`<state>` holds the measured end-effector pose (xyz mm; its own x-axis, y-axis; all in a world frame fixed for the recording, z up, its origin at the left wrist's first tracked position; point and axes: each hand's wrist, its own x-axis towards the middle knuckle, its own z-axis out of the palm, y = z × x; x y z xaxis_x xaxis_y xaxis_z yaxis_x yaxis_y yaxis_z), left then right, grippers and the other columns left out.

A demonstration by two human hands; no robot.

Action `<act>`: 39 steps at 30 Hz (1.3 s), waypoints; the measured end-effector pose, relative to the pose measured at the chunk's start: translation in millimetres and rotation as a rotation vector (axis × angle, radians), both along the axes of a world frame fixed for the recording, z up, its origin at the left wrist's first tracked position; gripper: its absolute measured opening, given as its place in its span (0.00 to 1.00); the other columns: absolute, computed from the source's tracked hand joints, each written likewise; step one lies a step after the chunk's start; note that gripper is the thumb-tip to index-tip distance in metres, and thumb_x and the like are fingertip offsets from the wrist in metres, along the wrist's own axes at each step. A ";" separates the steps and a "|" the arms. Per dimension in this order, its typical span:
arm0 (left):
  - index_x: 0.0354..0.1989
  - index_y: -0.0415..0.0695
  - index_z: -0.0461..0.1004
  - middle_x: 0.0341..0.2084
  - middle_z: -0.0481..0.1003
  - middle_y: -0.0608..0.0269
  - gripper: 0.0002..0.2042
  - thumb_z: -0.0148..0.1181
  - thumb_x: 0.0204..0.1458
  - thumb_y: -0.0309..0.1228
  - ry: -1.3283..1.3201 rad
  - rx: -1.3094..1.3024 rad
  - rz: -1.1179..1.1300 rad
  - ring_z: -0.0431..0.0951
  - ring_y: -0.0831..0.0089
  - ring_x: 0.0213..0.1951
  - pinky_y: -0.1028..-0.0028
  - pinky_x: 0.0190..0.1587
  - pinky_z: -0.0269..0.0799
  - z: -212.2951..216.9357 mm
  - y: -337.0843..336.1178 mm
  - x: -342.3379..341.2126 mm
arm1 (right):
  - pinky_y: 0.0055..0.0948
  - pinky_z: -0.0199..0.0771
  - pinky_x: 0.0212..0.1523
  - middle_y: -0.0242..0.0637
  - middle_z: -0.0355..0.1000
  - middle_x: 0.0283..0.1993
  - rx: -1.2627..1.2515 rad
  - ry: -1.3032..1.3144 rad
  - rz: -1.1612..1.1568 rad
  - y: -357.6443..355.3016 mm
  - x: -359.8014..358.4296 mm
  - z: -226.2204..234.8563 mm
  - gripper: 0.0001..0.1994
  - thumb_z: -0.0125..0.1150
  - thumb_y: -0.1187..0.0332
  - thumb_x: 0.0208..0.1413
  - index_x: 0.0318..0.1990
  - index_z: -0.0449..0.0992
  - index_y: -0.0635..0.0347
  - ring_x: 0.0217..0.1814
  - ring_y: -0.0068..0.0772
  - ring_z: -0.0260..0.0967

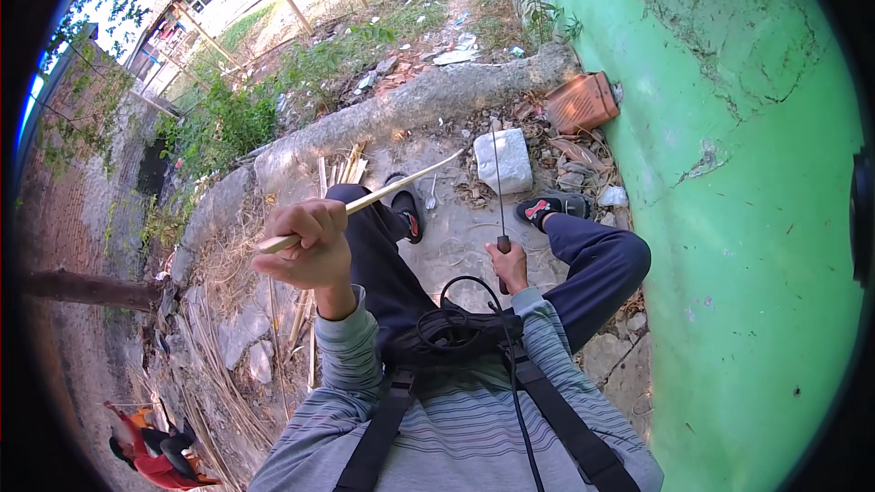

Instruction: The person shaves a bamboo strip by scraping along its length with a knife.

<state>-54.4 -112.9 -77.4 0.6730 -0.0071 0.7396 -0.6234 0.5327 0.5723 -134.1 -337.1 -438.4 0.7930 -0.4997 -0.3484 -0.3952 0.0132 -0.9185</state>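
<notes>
My left hand (310,241) is raised over my left thigh, its fingers wrapped round a long, pale strip of wood or bamboo (401,182). The strip's short end pokes out beyond the fist; its long part slants up to the right, curving slightly at the tip. Lower down, between my knees, my right hand (512,266) grips the dark handle of a long, thin-bladed tool (499,196), seen nearly edge-on. Its blade points away from me and crosses in front of a white block (503,162) on the ground. Strip and blade look apart.
A green wall (729,246) rises close on my right, with an orange hollow brick (583,103) and rubble at its foot. Ahead runs a low concrete kerb (410,105). Split pale strips (346,169) lie by my left foot. Another person in red (150,456) is far left.
</notes>
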 end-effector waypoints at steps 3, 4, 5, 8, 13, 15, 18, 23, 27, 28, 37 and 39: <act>0.13 0.49 0.48 0.06 0.48 0.74 0.41 0.38 0.57 0.77 -0.132 0.056 -0.093 0.44 0.80 0.08 0.76 0.13 0.38 14.5 10.0 -3.2 | 0.35 0.67 0.23 0.34 0.71 0.18 0.055 0.004 0.007 7.3 1.8 6.3 0.18 0.70 0.57 0.55 0.22 0.75 0.61 0.18 0.28 0.68; 0.13 0.49 0.48 0.06 0.48 0.74 0.41 0.38 0.57 0.77 -0.129 0.051 -0.080 0.44 0.80 0.08 0.76 0.13 0.38 13.2 15.1 -2.8 | 0.34 0.66 0.22 0.31 0.69 0.17 0.103 0.009 0.006 8.5 2.6 12.6 0.18 0.69 0.58 0.56 0.21 0.74 0.60 0.18 0.24 0.66; 0.13 0.49 0.48 0.06 0.48 0.74 0.41 0.37 0.57 0.77 -0.141 0.066 -0.092 0.45 0.79 0.08 0.77 0.13 0.39 9.9 15.7 1.0 | 0.30 0.63 0.21 0.28 0.67 0.17 0.117 -0.016 0.024 4.7 2.3 6.3 0.18 0.69 0.59 0.58 0.22 0.73 0.59 0.18 0.20 0.64; 0.11 0.49 0.48 0.05 0.48 0.73 0.41 0.37 0.57 0.76 -0.150 0.087 -0.129 0.46 0.78 0.07 0.76 0.12 0.40 0.8 20.6 9.4 | 0.30 0.63 0.21 0.28 0.68 0.18 0.075 0.000 0.105 -1.8 1.1 -0.1 0.18 0.70 0.57 0.58 0.25 0.74 0.60 0.18 0.20 0.63; 0.08 0.48 0.50 0.04 0.48 0.72 0.40 0.40 0.60 0.71 -0.108 0.119 -0.155 0.45 0.78 0.06 0.76 0.12 0.39 -10.7 23.9 2.4 | 0.31 0.65 0.25 0.30 0.68 0.19 -0.018 0.019 0.304 -7.3 12.2 15.8 0.18 0.71 0.55 0.58 0.29 0.75 0.61 0.21 0.22 0.63; 0.08 0.47 0.51 0.04 0.48 0.72 0.40 0.40 0.61 0.71 -0.109 0.128 -0.159 0.45 0.78 0.06 0.76 0.12 0.39 -11.9 28.3 6.8 | 0.31 0.66 0.29 0.32 0.68 0.21 -0.243 -0.140 0.448 -7.4 31.9 40.7 0.20 0.72 0.54 0.58 0.30 0.74 0.63 0.24 0.24 0.61; 0.08 0.47 0.53 0.03 0.49 0.72 0.41 0.41 0.62 0.70 -0.146 0.103 -0.196 0.46 0.78 0.06 0.76 0.11 0.41 -11.1 30.1 16.4 | 0.31 0.66 0.31 0.33 0.68 0.22 -0.225 -0.133 0.618 -10.4 63.3 70.4 0.21 0.73 0.54 0.58 0.30 0.74 0.64 0.26 0.25 0.60; 0.08 0.44 0.57 0.04 0.51 0.71 0.41 0.40 0.63 0.69 -0.184 0.066 -0.176 0.50 0.77 0.05 0.76 0.11 0.45 -10.6 25.1 21.1 | 0.33 0.65 0.30 0.34 0.69 0.24 0.122 -0.169 0.728 3.1 100.3 159.1 0.19 0.74 0.56 0.57 0.31 0.75 0.62 0.26 0.25 0.61; 0.09 0.45 0.57 0.03 0.51 0.72 0.40 0.42 0.64 0.67 -0.275 0.119 -0.274 0.50 0.78 0.05 0.77 0.10 0.46 -10.7 22.3 28.9 | 0.32 0.62 0.28 0.35 0.68 0.23 -0.084 -0.437 0.929 7.5 111.8 206.9 0.20 0.70 0.51 0.60 0.34 0.76 0.62 0.24 0.25 0.59; 0.09 0.45 0.56 0.04 0.51 0.72 0.40 0.42 0.65 0.66 -0.335 0.154 -0.324 0.50 0.78 0.05 0.77 0.10 0.45 -8.9 20.2 31.2 | 0.32 0.61 0.27 0.35 0.67 0.22 -0.100 -0.455 0.990 7.4 112.3 216.9 0.22 0.68 0.49 0.61 0.34 0.76 0.62 0.23 0.25 0.59; 0.12 0.40 0.62 0.09 0.56 0.67 0.36 0.43 0.70 0.55 -0.399 0.245 -0.452 0.56 0.76 0.08 0.76 0.12 0.46 -8.6 15.5 34.7 | 0.40 0.56 0.22 0.42 0.57 0.16 -0.103 -0.375 1.117 21.4 100.6 240.3 0.30 0.51 0.39 0.68 0.35 0.76 0.63 0.16 0.39 0.55; 0.12 0.40 0.63 0.09 0.57 0.66 0.32 0.45 0.69 0.48 -0.397 0.257 -0.450 0.57 0.76 0.08 0.75 0.12 0.46 -17.0 17.3 30.6 | 0.40 0.56 0.22 0.42 0.57 0.16 -0.108 -0.373 1.122 22.4 104.0 233.1 0.30 0.51 0.40 0.68 0.34 0.76 0.64 0.16 0.39 0.55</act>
